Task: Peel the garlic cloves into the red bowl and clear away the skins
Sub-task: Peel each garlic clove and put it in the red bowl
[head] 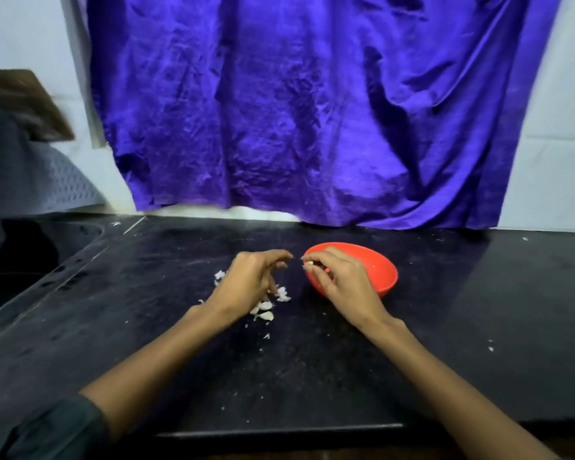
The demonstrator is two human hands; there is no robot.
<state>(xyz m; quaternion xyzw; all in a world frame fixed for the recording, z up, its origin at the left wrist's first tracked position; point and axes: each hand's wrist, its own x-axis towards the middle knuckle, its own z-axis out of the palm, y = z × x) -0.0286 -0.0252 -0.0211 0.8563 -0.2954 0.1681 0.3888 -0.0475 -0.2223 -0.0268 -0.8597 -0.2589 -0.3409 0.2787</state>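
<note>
Nearest you in the head view are your two bare forearms, reaching out over the black desk. Your left hand has its fingers curled with thumb and forefinger tips drawn together, though whether a scrap of skin sits between them is too small to tell. Your right hand pinches one garlic clove at its fingertips, right at the near rim of the single red bowl, which lies just behind and right of that hand. Under and beside your left hand lie the loose skins, a scatter too fine to count, and what look like two or three unpeeled cloves. Expect the clove to be light, firm and slick once bare; hold it by its ends. The skins should be papery and easily blown about, so gather them gently.
</note>
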